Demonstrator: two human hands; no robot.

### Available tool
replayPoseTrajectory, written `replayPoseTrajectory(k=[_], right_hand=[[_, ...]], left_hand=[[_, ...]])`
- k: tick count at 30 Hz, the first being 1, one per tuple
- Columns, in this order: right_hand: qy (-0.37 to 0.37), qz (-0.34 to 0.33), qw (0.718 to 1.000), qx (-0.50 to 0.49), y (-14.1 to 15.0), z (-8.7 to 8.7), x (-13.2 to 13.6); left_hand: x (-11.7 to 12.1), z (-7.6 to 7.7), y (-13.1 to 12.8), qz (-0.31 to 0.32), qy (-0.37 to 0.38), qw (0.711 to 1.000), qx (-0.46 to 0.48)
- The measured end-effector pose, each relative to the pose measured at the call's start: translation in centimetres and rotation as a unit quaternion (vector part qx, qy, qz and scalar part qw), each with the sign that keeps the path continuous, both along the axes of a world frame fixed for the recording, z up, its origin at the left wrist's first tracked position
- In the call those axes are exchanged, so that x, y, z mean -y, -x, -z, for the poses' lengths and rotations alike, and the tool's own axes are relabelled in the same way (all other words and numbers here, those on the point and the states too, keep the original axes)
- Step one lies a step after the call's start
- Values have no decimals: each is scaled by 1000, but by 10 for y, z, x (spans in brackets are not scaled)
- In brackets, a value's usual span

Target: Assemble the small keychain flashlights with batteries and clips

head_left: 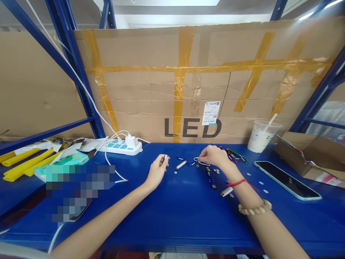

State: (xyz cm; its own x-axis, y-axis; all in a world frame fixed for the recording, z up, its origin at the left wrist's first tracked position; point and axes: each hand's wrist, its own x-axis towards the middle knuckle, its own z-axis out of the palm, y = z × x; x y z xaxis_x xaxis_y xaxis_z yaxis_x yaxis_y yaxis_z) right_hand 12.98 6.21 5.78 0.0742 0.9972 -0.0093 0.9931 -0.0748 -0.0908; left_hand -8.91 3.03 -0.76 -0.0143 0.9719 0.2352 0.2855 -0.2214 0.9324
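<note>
My left hand [157,169] rests on the blue table [172,219] with its fingers closed around a small silver keychain torch [163,159]. My right hand [214,156] pinches a silver carabiner clip [201,162] lying on the table a little to the right. Between the hands lie a blue carabiner [181,158] and a silver torch body [180,165]. Just right of the right hand are a dark blue torch [211,178], another silver torch [226,191] and several small button cells [216,171].
A cardboard wall marked LED [192,127] closes the back. A white power strip [121,146] with cables sits back left, yellow tubes [24,162] far left. A plastic cup with straw [261,136], a phone [287,180] and a cardboard box [309,154] stand right. Coloured carabiners [236,154] lie behind the right hand.
</note>
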Motion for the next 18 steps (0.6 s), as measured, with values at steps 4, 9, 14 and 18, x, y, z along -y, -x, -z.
replayPoseTrajectory(k=[4,9,14,18], right_hand=[[69,-19,997,35,-1,-1,2],[44,-94,995,13,-4,0,1],[52,-141,989,8,-4,4,-2],[53,-121,991,13,-1,8,-3]], left_hand=[[3,0,-4,18,33,998,42],[5,-1,-7,19,49,997,50],[4,-1,-6,19,41,998,50],[3,1,-5,22,34,998,38]])
